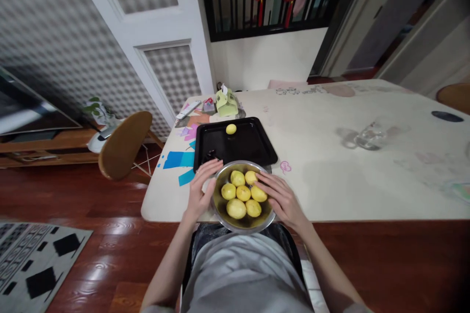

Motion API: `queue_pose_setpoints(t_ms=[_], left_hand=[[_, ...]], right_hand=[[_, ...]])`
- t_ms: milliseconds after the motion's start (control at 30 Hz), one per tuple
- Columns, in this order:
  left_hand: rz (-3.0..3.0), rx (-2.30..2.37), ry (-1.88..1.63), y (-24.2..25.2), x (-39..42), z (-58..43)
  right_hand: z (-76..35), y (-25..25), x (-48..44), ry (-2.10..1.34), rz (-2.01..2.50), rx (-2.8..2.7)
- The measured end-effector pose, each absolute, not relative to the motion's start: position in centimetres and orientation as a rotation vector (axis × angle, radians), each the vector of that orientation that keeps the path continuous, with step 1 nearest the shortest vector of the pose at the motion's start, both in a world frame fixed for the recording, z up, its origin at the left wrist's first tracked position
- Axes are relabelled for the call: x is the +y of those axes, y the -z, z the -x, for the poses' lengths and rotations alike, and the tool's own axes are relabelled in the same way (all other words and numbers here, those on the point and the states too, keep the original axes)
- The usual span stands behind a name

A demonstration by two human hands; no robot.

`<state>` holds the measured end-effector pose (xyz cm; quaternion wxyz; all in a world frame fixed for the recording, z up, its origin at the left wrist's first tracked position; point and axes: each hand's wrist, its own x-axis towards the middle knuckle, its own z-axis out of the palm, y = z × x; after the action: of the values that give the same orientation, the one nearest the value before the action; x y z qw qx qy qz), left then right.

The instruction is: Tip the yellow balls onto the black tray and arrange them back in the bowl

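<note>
Left hand [201,188] lay open, fingers spread, against the left rim of the steel bowl [242,226]. Right hand [279,196] was open at the right rim, its fingertips touching one yellow ball [258,193], gripping nothing. Count: seven yellow balls in the bowl, at the near table [330,181] edge; one yellow ball on the black baking tray [253,149] just behind.

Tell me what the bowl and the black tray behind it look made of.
Bowl: likely stainless steel, shiny; its rim and wall reflect light.
Tray: probably coated metal, semi-gloss black; thin raised rim, soft sheen; plastic possible.
</note>
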<state>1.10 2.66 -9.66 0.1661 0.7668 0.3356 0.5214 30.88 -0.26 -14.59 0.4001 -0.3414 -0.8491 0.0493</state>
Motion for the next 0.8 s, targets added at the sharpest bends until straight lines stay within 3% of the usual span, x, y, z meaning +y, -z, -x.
queue_pose_setpoints(t_ms=[200,467,800], left_hand=[[-2.483,1.186,-1.141,6.9,12.6,-2.6],[-2.614,1.278,-0.647,9.7,24.3,-5.1],[-2.583,1.307,-0.630,12.3,28.4,-6.7]], right_hand=[[-30.6,15.0,0.0,-0.137,0.827,-2.114],[-30.7,15.2,0.2,-0.086,0.808,-2.112],[-30.6,15.1,0.1,-0.103,0.808,-2.103]])
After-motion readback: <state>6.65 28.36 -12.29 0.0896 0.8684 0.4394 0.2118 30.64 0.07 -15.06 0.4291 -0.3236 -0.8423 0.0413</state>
